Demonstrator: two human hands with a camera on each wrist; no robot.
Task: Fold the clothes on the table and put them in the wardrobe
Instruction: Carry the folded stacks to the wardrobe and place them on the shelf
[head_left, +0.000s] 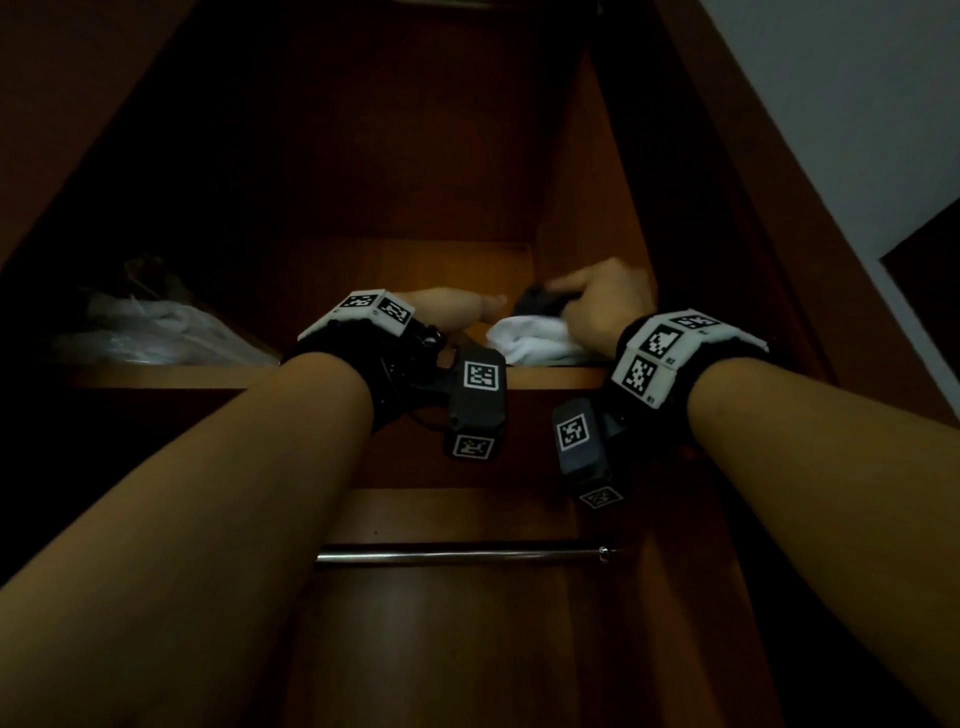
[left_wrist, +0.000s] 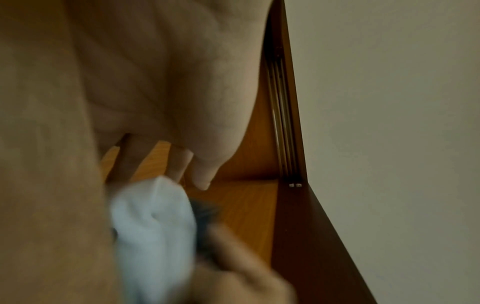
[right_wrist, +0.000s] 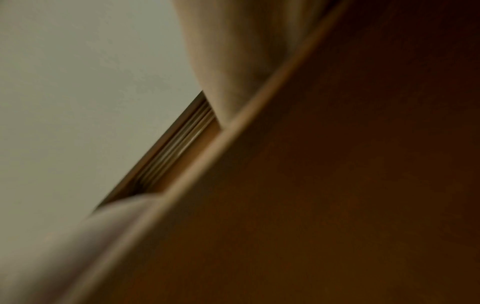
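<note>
Up on the wardrobe shelf (head_left: 332, 375), far to the left of the white cloth (head_left: 540, 340), lies a crinkly plastic bag (head_left: 156, 332). The left hand (head_left: 457, 309) rests just left of the white cloth with its fingers straight, so its grip is wide and holds nothing. The white cloth sits at the front edge of the shelf. On top of it lies a dark cloth (head_left: 540, 301), and the right hand (head_left: 605, 301) curls its fingers round that dark piece. Below the white cloth hangs a shiny metal rail (head_left: 457, 556).

I think the step is setting the folded clothes down. To do it well, push the pile further back from the edge and let go gently, so the folds stay neat.
</note>
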